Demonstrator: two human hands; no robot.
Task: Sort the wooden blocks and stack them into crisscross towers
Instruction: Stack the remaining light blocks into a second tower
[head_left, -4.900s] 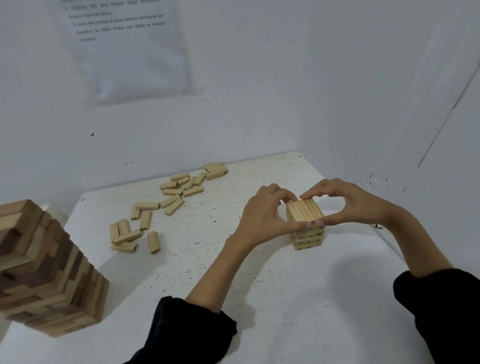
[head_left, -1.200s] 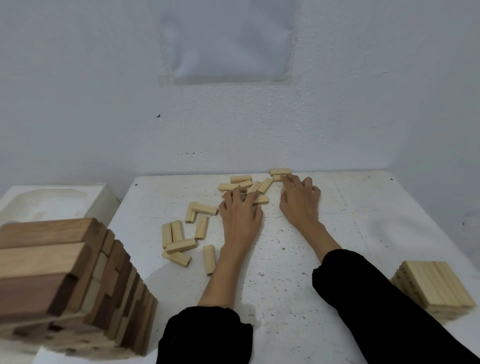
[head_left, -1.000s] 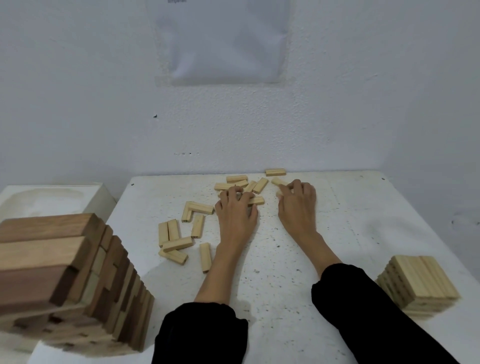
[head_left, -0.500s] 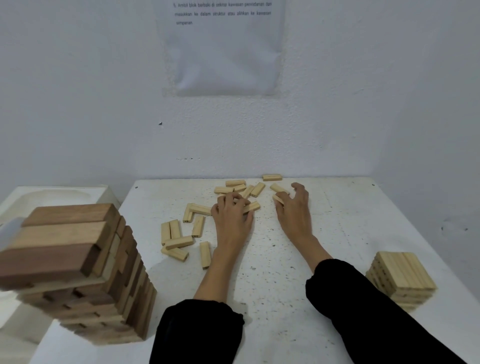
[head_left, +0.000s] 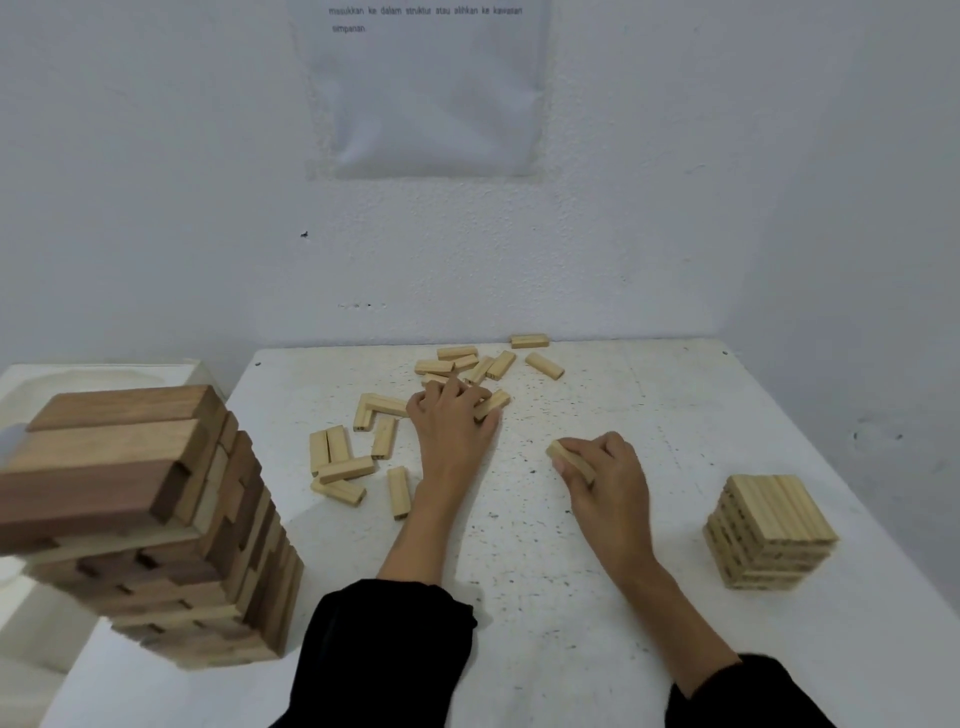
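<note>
Nearest us, two black sleeves (head_left: 384, 654) come in from the bottom edge. Close at our left, a tall tower of large brown blocks (head_left: 156, 519) stands on the white speckled table (head_left: 519, 623). It hides the table's left edge and part of the white tray (head_left: 104, 371) behind it. On the right, well apart from both hands, sits a low crisscross tower of pale blocks (head_left: 769, 530). Between the two towers the right hand (head_left: 608, 478) is curled round one small block (head_left: 571, 460), pinched between thumb and fingers. Farther out, the left hand (head_left: 452, 421) has its fingers bent over the pile and grips a pale block (head_left: 491, 404) that pokes out beneath them. Loose blocks (head_left: 337, 462) lie scattered to its left and beyond it, up to the wall (head_left: 156, 208). There a printed sheet (head_left: 431, 88) hangs.
</note>
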